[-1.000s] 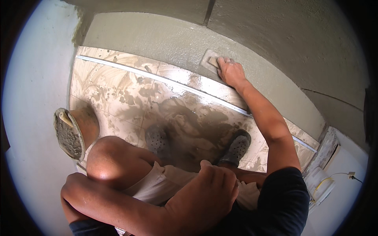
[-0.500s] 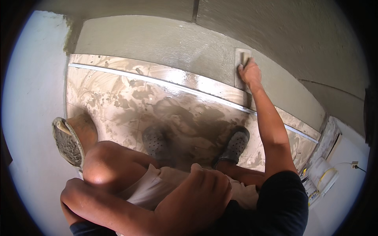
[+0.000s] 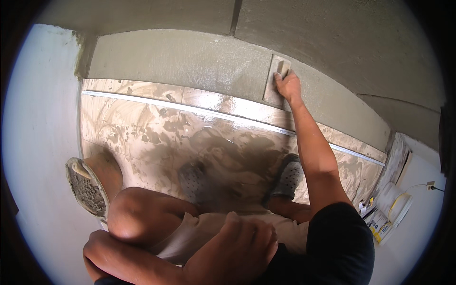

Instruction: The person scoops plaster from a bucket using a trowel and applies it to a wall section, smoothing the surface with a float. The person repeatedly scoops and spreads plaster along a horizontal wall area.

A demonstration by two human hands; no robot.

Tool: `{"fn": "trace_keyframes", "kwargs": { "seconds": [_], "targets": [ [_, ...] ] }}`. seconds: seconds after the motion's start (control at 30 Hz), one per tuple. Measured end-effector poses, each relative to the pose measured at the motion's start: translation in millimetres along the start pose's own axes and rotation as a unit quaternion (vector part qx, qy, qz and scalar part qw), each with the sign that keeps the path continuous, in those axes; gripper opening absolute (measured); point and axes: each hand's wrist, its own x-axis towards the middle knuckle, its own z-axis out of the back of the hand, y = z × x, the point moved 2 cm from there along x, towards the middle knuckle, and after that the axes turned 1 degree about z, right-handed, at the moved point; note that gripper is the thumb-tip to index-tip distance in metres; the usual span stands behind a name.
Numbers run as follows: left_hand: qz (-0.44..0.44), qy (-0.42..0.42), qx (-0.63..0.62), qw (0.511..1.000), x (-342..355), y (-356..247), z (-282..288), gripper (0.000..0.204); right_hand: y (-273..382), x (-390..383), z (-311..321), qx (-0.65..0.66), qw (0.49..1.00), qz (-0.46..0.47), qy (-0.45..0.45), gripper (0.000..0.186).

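My right hand (image 3: 289,86) is closed round the handle of a long, pale plastering float (image 3: 271,91). The float lies flat against a low band of wet grey mortar (image 3: 190,57), its length running across the band. Around it the mortar is smooth and shiny. My left hand (image 3: 232,249) rests at my lap with its fingers curled in, and nothing shows sticking out of it. A pale metal straight strip (image 3: 190,110) runs along the tiled floor (image 3: 142,154) in front of the band.
On the left, a tilted bucket (image 3: 108,171) of grey mortar has a tool handle (image 3: 81,169) sticking out, beside a white wall (image 3: 45,123). Smeared mortar covers the tiles round my clogs (image 3: 289,178). White tubs (image 3: 396,211) and a cable plug (image 3: 431,186) are at the right.
My right hand has slid the float left along the mortar band, and the float is now slightly tilted. The view has shifted a little. My left hand stays at my lap.
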Motion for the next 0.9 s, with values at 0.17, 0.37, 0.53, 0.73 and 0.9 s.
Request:
{"fn": "trace_keyframes", "kwargs": {
  "seconds": [0.17, 0.37, 0.53, 0.73, 0.9],
  "targets": [
    [0.09, -0.186, 0.039, 0.978, -18, 1, -12, 0.026, 40, 4, -10, 0.02, 0.999, 0.036, 0.015, 0.062],
    [0.326, -0.365, 0.08, 0.869, -28, -2, -24, 0.035, 80, 1, -24, 0.028, 0.999, 0.019, 0.033, 0.056],
    [0.542, -0.401, 0.1, 0.732, -10, -8, -24, 0.035, 120, 1, -37, 0.035, 0.997, 0.017, 0.062, 0.053],
    [0.639, -0.415, 0.025, 0.648, 16, -19, -16, 0.032, 154, -8, -47, 0.04, 0.998, -0.018, 0.039, 0.051],
    [0.778, -0.201, -0.091, 0.588, 41, -5, 25, 0.019, 114, -5, -31, 0.026, 0.997, -0.066, 0.014, 0.051]
  ]
}}
